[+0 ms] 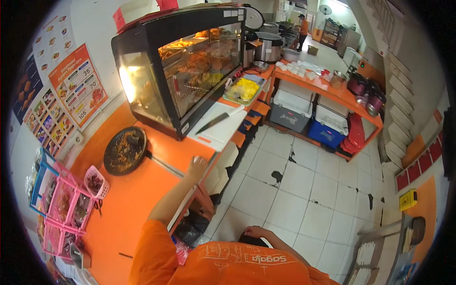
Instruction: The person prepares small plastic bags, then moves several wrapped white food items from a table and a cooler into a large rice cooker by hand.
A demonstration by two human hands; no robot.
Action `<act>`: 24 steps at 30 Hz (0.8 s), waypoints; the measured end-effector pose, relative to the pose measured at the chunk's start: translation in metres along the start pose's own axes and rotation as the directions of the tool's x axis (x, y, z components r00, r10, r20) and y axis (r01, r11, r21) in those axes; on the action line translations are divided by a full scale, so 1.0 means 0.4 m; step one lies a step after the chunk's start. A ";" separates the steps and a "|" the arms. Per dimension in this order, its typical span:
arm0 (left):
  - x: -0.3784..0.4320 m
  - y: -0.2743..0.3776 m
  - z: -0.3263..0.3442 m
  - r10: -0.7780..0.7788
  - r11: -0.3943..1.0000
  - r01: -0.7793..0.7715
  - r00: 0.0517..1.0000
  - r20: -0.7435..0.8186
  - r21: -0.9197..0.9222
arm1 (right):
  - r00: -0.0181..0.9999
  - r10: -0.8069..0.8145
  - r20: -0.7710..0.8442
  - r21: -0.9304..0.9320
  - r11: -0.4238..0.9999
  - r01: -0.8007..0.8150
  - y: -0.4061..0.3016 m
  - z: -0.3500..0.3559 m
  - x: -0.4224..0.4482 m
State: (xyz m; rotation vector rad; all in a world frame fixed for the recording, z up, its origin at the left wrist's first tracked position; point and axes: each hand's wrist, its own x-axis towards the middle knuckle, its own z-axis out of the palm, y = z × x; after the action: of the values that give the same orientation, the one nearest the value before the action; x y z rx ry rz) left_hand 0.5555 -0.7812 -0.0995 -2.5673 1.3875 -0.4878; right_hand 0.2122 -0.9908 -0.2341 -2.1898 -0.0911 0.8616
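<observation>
My left hand [197, 168] rests on the front edge of the orange counter [121, 203], its fingers partly curled. Just beyond it lies a white cutting board [217, 133], with a kitchen knife [215, 122] across it, blade towards the display warmer. Left of that hand, a black frying pan [125, 151] holds orange-brown crumbs, and its handle points towards my forearm. My right hand [254, 231] is low in front of my body, on or against dark cloth at my leg. Whether either hand grips anything is too small to see.
A lit glass food warmer [203, 64] holds fried food. Beside it sits a tray of yellow food [245, 89]. Pink racks [66, 210] and scissors [98, 207] are on the left. Cooler boxes [327, 131] stand under an orange shelf. A person [302, 30] stands far back.
</observation>
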 end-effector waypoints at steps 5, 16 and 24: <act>0.129 -0.162 0.092 -0.077 0.973 0.014 0.960 0.268 0.229 | 0.965 -0.261 -0.006 -0.084 0.962 0.260 0.025 -0.412 0.178; 0.173 -0.236 -0.017 -0.880 0.451 0.801 0.327 0.344 0.393 | 0.783 -0.585 -0.209 0.029 0.797 0.603 -0.347 -1.372 0.453; 0.151 -0.234 0.161 -0.922 -0.304 0.948 -0.267 0.279 -0.097 | 0.801 -0.585 0.123 0.158 0.809 0.567 -0.241 -1.398 0.615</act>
State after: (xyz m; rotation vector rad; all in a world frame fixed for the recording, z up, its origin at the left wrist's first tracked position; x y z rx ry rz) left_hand 0.6830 -0.7802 -0.1184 -3.2035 -1.3974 -0.2276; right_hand 0.7606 -1.1988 -0.0370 -1.8123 -0.7403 0.6663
